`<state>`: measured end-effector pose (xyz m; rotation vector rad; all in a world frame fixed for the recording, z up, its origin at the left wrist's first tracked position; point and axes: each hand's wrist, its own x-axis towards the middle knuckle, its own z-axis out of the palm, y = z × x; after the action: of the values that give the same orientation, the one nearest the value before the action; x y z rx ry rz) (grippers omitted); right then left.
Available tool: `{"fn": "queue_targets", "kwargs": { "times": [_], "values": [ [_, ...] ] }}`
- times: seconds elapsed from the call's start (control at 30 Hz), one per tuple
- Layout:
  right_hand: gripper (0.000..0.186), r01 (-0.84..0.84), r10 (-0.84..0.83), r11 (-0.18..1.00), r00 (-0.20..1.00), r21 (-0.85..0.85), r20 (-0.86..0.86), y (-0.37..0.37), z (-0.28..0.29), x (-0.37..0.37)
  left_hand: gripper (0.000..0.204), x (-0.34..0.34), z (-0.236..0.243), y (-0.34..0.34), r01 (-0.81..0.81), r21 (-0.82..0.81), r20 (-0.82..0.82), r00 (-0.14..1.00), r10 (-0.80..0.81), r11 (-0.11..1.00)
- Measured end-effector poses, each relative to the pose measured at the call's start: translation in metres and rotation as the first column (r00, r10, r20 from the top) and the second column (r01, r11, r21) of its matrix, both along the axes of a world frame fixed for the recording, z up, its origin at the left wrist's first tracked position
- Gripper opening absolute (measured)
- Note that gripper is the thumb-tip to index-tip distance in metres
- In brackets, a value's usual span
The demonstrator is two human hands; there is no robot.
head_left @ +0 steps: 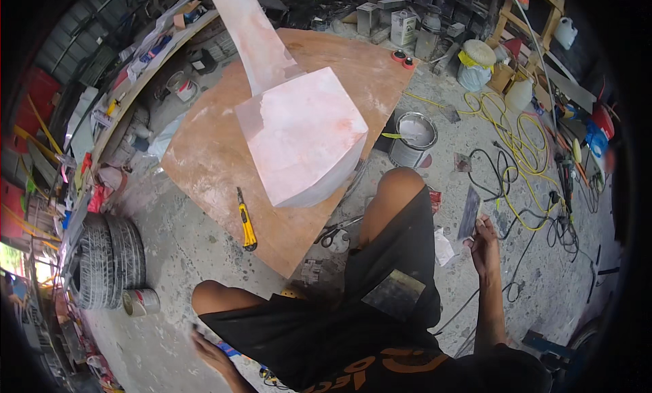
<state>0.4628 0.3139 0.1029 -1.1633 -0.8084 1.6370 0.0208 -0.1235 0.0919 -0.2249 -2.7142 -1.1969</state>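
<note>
Out to the right, my right hand (483,247) pinches a thin, dark rectangular spreader blade (469,213) by its lower end. A second dark flat plate (395,294) with a pale strip along one edge lies on my lap. My left hand (212,350) hangs beside my left knee, its fingers stretched out, slightly blurred and holding nothing. Ahead of me, a block-shaped piece (309,131) coated in pinkish-white filler, with a long neck, rests on a brown board (204,155). A yellow utility knife (246,220) lies on that board.
An open can of pale paste (415,136) stands right of the block. Scissors (333,235) lie by the board's near edge. Yellow and black cords (519,152) sprawl at right. Two dusty tyres (112,260) and a small tin (141,302) stand left; cans (403,27) line the back.
</note>
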Motion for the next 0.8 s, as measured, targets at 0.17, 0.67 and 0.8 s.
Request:
{"fn": "queue_targets", "kwargs": {
  "times": [0.17,0.67,0.8],
  "values": [
    [0.009,0.068,-0.080,0.981,0.995,-0.182,-0.059,0.016,-0.242,0.061,0.066,0.055,-0.038,-0.017,-0.069,0.351,0.360,0.931,-0.066,0.934],
    [0.034,-0.069,-0.022,0.991,0.766,0.116,0.642,-0.014,-0.243,0.044,0.024,0.109,0.132,0.248,0.772,0.479,-0.015,0.483,-0.876,0.417],
    [0.030,-0.330,0.276,0.902,0.937,0.278,0.214,-0.017,-0.011,-0.046,0.035,0.179,0.142,0.312,0.402,0.913,-0.033,-0.103,-0.994,-0.072]
  ]
}}
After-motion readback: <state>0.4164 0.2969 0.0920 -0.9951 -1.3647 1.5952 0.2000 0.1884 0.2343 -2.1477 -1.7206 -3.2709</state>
